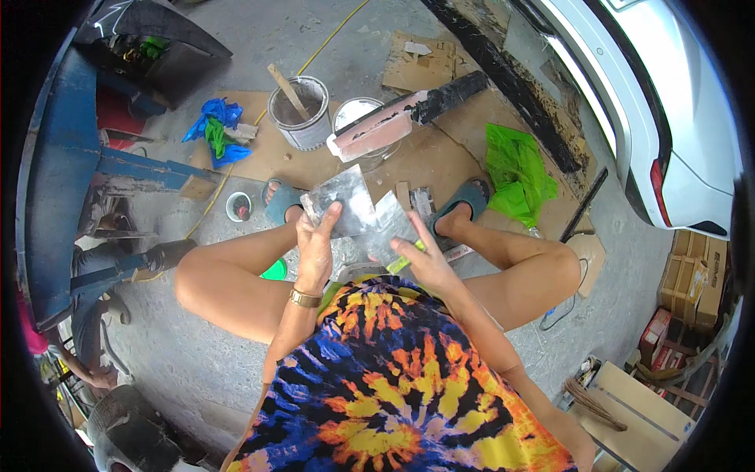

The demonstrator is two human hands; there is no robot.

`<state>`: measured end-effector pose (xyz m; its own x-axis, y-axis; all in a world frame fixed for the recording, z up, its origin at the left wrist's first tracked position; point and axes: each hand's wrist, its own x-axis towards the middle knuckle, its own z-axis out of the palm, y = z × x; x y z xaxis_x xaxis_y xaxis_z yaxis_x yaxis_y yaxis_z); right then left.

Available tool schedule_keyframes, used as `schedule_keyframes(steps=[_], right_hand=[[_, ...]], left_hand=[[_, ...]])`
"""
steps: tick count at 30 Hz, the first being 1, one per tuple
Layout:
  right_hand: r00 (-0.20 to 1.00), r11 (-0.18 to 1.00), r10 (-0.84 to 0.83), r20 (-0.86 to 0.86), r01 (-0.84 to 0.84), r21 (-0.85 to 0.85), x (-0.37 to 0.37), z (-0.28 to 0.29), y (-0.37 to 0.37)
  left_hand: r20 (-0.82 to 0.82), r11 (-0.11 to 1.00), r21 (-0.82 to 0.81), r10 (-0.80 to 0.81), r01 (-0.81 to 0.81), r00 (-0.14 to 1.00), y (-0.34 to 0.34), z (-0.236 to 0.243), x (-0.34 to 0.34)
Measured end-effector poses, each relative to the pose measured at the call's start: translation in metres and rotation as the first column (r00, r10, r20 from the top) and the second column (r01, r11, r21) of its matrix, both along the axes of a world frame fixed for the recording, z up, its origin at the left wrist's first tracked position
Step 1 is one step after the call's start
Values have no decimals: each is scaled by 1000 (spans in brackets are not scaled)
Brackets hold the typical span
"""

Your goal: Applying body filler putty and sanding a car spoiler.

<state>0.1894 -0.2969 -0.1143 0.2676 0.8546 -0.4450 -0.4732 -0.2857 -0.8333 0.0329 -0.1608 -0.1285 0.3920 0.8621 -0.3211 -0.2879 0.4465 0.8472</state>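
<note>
My left hand (314, 236) grips a square metal plate (342, 197) smeared with whitish-grey material. My right hand (417, 250) is closed on a putty knife (387, 216) with a yellow-green handle, its smeared blade close beside the plate, perhaps touching it. Just beyond them lies a long pink-and-black part (377, 128) across an open pale can (354, 108). A grey paint can (297, 130) with a wooden stick (287, 90) stands to its left. A small white cup (238, 208) sits by my left sandal, and a green lid (274, 271) lies below it.
Cardboard (448, 149) lies under the cans, with green plastic (519, 177) and blue bags (212, 118). A white car body (661, 94) fills the upper right, above boxes (688, 279). A blue metal frame (59, 181) stands left, with a co-worker's arm (82, 370) and legs below it.
</note>
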Motion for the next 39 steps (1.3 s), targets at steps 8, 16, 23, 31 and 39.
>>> schedule_keyframes(steps=[8, 16, 23, 31, 39], right_hand=[[994, 991, -62, 91, 72, -113, 23, -44, -23], [909, 972, -125, -397, 192, 133, 37, 8, 18], [981, 989, -151, -119, 151, -10, 37, 17, 26], [492, 866, -461, 738, 433, 252, 197, 134, -65], [508, 752, -326, 797, 651, -107, 275, 26, -184]], left_hand=[[111, 991, -128, -21, 35, 994, -3, 11, -20], [200, 820, -144, -524, 554, 828, -40, 27, -1], [226, 754, -160, -601, 638, 767, -22, 29, 4], [59, 958, -174, -219, 226, 974, -13, 12, -38], [6, 952, 15, 307, -307, 952, 35, 28, -58]])
